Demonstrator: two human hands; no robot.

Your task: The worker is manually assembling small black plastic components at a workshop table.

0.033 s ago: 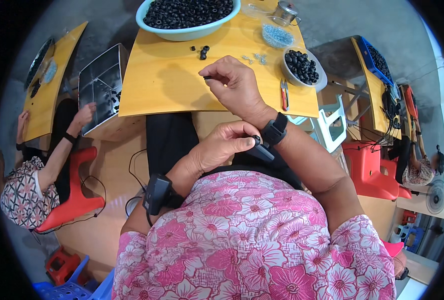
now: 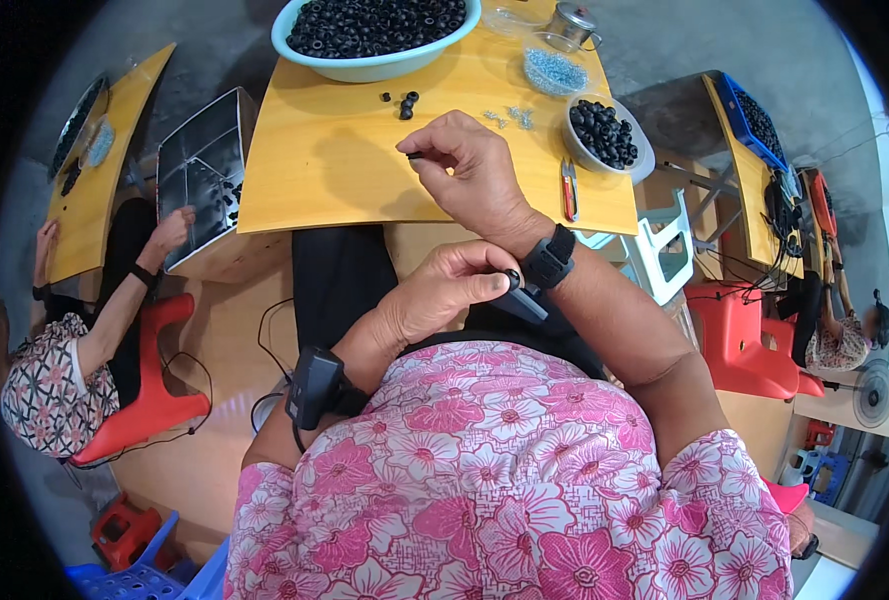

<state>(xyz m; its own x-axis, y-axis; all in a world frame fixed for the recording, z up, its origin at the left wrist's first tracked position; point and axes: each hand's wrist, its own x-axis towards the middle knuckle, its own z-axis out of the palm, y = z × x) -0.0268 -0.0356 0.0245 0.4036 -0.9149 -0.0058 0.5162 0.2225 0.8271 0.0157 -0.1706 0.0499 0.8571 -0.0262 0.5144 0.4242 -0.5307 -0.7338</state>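
Observation:
My right hand (image 2: 465, 172) is raised over the near part of the yellow table, fingers curled in a pinch on a small black piece (image 2: 416, 155), mostly hidden. My left hand (image 2: 450, 290) is below it, beside the right wrist. Its thumb and fingers close on the edge of a black boxy device (image 2: 525, 302), which sits by the black strap (image 2: 550, 256) on that wrist. The fingers partly cover the device. A few small black rounded parts (image 2: 407, 106) and a little group of clear small pieces (image 2: 520, 118) lie on the table beyond my right hand.
On the table (image 2: 295, 180) are a pale blue basin (image 2: 375, 68) of black parts, a clear tub (image 2: 555, 72) of small clear pieces, a bowl (image 2: 605, 135) of black parts, red-handled snips (image 2: 570, 190) and a metal cup (image 2: 573, 25). People sit at tables on both sides.

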